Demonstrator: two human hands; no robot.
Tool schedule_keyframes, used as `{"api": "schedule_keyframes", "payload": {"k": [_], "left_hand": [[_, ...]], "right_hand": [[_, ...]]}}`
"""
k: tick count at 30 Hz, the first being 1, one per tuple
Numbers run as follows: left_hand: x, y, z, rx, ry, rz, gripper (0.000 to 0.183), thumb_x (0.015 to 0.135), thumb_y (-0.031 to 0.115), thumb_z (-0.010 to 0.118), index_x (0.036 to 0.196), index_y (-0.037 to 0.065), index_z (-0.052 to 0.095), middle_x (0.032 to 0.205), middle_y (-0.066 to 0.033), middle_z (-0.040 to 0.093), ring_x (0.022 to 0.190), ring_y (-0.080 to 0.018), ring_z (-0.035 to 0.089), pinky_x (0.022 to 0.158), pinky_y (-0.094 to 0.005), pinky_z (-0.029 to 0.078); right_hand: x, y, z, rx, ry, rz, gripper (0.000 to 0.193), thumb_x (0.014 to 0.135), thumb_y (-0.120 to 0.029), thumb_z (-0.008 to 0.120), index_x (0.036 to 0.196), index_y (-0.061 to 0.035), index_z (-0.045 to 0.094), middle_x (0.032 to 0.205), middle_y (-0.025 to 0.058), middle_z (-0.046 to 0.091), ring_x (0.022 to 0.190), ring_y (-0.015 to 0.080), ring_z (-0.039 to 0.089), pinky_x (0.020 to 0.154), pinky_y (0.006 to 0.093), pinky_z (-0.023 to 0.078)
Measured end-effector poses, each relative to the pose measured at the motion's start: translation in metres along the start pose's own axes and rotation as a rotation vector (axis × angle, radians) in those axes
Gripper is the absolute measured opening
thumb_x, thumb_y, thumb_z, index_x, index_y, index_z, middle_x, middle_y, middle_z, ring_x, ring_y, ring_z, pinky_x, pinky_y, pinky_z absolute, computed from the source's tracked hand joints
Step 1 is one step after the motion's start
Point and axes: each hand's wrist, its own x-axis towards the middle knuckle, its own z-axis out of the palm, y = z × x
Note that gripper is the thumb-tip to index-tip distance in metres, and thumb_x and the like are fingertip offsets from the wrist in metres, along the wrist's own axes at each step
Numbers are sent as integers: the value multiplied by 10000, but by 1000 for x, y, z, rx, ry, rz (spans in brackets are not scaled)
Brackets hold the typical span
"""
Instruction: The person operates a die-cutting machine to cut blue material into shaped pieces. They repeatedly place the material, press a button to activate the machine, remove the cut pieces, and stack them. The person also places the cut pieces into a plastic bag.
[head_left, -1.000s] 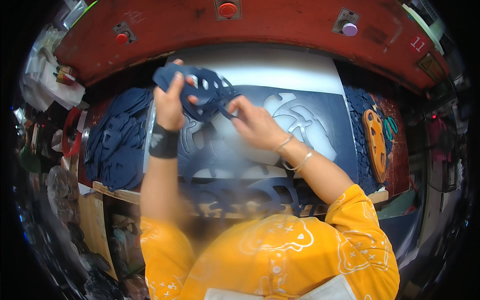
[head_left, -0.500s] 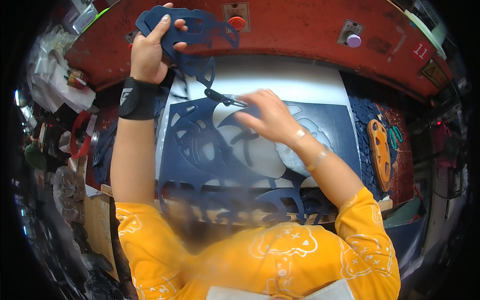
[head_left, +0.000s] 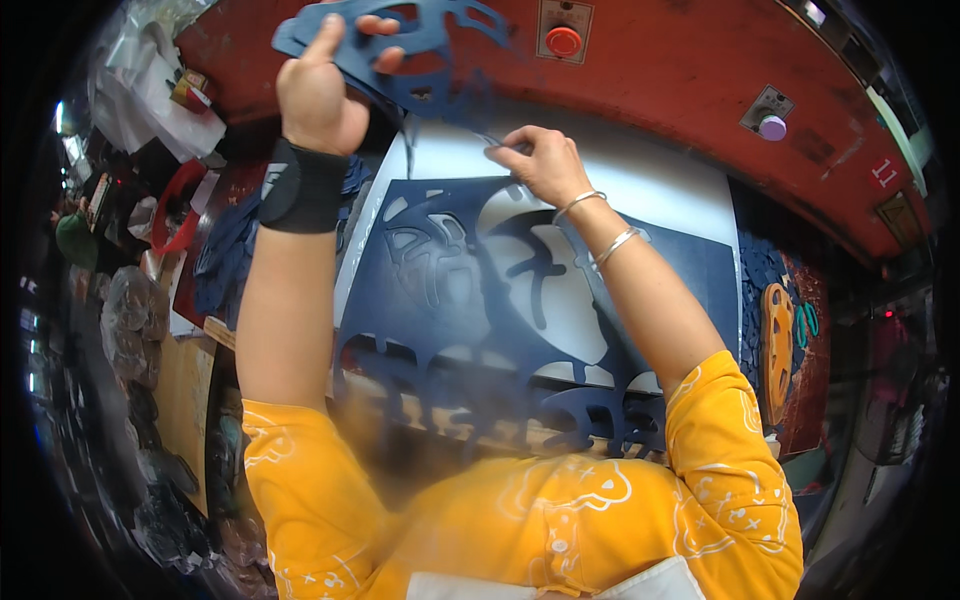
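Raised at the upper left, my left hand is closed on several flat dark blue cut-out pieces, with the thumb on top. Some of their thin edges are smeared by motion. My right hand is closed in a pinch to the right of them. At its fingertips is the end of a thin dark blue strip, which runs up toward the pieces. Below both hands lies a dark blue sheet with openings and cut outlines in it. A pale board shows under the sheet and through its openings.
A red machine front with a red button and a purple button stands behind the board. On the right, an orange cutting die and green scissors handles lie by dark blue scraps. More scraps pile up on the left.
My right hand has moved up and away from the sheet, its fingers now pinched. The linked pieces that hung toward it have lifted off the sheet. The whole view has shifted and tilted slightly.
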Motion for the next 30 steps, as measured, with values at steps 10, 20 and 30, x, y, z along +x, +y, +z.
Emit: {"api": "schedule_keyframes", "payload": {"k": [10, 20, 30], "left_hand": [[-60, 30, -21, 825, -331, 270, 530, 884, 132, 636, 1364, 84, 416, 975, -77, 657, 779, -85, 596, 694, -239, 516], [-218, -48, 12, 1566, -967, 2, 600, 655, 68, 686, 1232, 124, 534, 1034, -101, 617, 994, -267, 597, 728, -337, 538], [-142, -8, -28, 563, -18, -262, 432, 865, 51, 577, 1286, 28, 485, 1009, -104, 639, 869, -160, 625, 817, -289, 520]], "right_hand": [[-81, 46, -14, -308, 104, -124, 522, 799, -259, 687, 1252, -46, 538, 1239, 192, 561, 1169, 365, 503, 1012, 421, 393], [-129, 35, -12, -190, -171, -130, 320, 824, -177, 659, 1118, -55, 628, 1157, 142, 617, 1108, 314, 552, 952, 385, 449], [-124, 16, -7, -121, -131, -195, 267, 829, -205, 646, 1050, -55, 638, 1032, 124, 643, 1008, 309, 580, 899, 382, 459]]}}
